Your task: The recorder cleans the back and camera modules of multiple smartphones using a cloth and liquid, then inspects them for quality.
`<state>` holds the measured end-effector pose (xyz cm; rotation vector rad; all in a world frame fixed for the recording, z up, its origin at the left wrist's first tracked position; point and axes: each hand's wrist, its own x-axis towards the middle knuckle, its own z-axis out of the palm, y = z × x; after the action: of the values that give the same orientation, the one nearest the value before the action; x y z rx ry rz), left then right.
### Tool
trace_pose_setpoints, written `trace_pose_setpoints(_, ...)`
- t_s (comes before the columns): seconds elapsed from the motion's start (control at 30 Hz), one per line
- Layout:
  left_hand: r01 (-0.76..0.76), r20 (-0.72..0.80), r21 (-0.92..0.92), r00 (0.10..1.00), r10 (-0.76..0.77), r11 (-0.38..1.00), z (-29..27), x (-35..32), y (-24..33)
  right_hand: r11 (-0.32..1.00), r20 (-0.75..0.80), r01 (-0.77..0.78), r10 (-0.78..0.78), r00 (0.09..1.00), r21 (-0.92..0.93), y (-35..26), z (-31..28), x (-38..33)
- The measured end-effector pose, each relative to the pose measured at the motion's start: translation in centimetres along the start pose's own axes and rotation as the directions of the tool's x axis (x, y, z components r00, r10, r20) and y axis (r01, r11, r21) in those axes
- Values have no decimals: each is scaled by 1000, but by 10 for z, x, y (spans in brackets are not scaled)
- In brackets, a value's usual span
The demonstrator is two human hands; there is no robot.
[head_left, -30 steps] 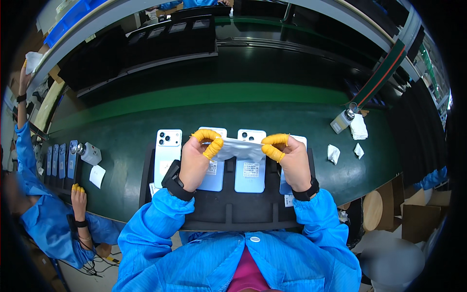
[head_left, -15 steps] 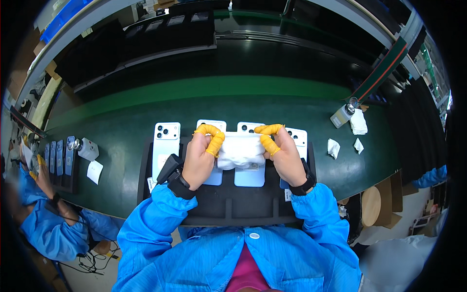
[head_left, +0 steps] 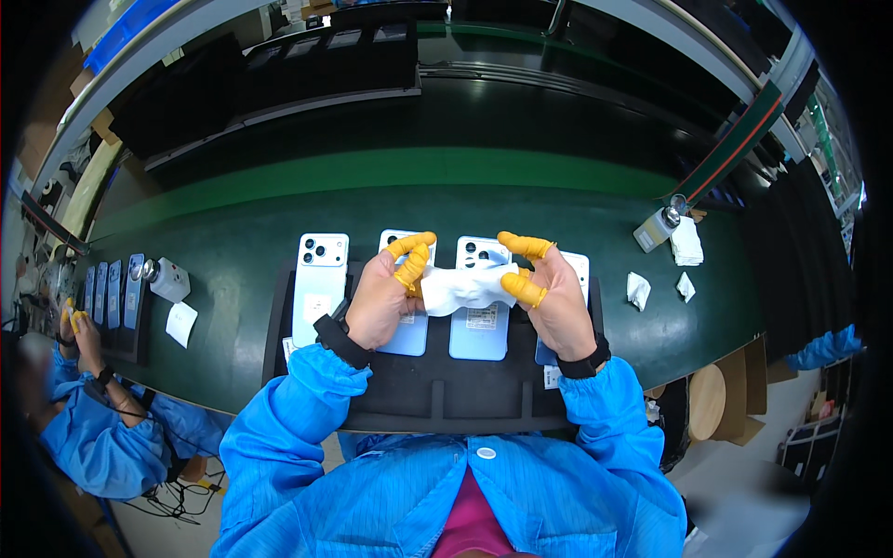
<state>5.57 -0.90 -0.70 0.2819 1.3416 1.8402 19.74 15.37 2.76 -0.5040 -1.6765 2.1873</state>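
A white wiping cloth stretches between my hands, above the phones. Its left end is gripped by my left hand. My right hand pinches the other end under the thumb, its index finger raised off the cloth. Yellow finger cots cover the thumbs and index fingers. Beneath lie several light-blue phones, backs up, in a black foam tray: the leftmost phone shows almost whole, another phone is partly under the cloth, and my hands cover much of the others. White labels are on some backs.
To the right on the green bench are a dispenser bottle, folded cloths and two crumpled wipes. On the left stand another bottle, a white sheet and a tray of phones, beside a co-worker's hands.
The bunched cloth has been pulled out narrower and flatter between my hands. My right index finger and thumb have spread apart. The co-worker's hands at the left have shifted too.
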Motion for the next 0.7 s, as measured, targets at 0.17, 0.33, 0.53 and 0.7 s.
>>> trace_pose_setpoints(0.17,-244,163,239,964,209,940,4,-4,4,960,122,251,-236,964,-121,12,-2,2)
trace_pose_setpoints(0.33,-366,170,254,928,332,895,4,-4,-9,878,123,303,-277,953,-371,17,-3,3)
trace_pose_setpoints(0.53,-563,190,572,798,572,596,6,-6,-7,791,117,361,-351,929,-495,17,1,1)
trace_pose_setpoints(0.7,-600,215,615,752,623,512,8,-9,-4,746,91,377,-394,914,-549,18,2,0)
